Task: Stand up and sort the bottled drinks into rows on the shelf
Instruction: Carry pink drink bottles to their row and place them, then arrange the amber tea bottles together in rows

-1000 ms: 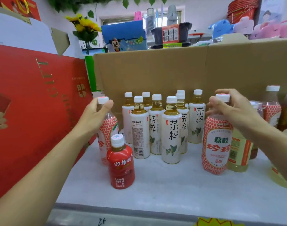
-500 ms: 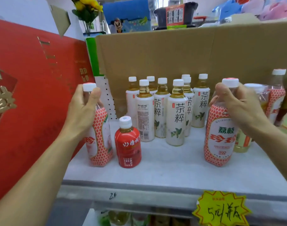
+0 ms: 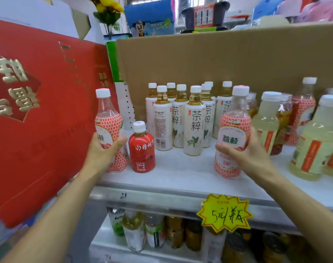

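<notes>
Left hand (image 3: 103,150) grips one lychee bottle (image 3: 107,114), right hand (image 3: 245,152) grips its twin (image 3: 235,118); both upright, caps up, nearer me than tea bottles (image 3: 195,120) on the shelf (image 3: 180,168).

Reaches forward with both bare arms; grips the left-side bottle (image 3: 108,118) at mid-body with left hand (image 3: 103,151), thumb across its front; clasps the right-side bottle (image 3: 234,130) likewise with right hand (image 3: 252,153).
</notes>
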A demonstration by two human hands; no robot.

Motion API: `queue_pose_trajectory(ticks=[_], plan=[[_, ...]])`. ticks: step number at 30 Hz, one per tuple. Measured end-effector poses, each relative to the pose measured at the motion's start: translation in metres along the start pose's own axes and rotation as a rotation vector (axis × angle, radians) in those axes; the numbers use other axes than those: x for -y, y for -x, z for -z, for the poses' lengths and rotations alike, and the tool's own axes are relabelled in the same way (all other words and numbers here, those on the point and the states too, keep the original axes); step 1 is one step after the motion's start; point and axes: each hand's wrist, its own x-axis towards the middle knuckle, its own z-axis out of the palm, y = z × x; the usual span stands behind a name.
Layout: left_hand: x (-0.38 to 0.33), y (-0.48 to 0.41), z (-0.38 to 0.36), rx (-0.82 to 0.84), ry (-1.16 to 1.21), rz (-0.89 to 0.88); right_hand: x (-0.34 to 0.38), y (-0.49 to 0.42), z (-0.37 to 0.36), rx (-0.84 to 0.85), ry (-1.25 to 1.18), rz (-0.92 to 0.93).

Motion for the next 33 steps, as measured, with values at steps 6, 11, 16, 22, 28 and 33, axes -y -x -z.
queue_pose_trajectory(ticks=[6, 11, 16, 22, 28, 33], plan=[[-0.017, 0.029, -0.002, -0.187, 0.063, 0.008, 0.004, 0.004, 0.002, 0.030, -0.021, 0.066], [-0.059, 0.082, -0.026, -0.223, 0.145, -0.136, 0.017, 0.015, 0.020, -0.004, -0.012, 0.134], [-0.101, 0.140, -0.082, -0.049, 0.205, -0.185, 0.034, 0.043, 0.059, 0.006, -0.026, 0.167], [-0.135, 0.205, -0.178, 0.173, 0.277, -0.151, 0.029, 0.086, 0.135, 0.012, -0.003, 0.140], [-0.152, 0.259, -0.254, 0.337, 0.337, -0.069, 0.020, 0.125, 0.217, -0.073, 0.005, 0.083], [-0.170, 0.294, -0.310, 0.465, 0.367, -0.032, 0.008, 0.150, 0.284, -0.172, 0.036, 0.011]])
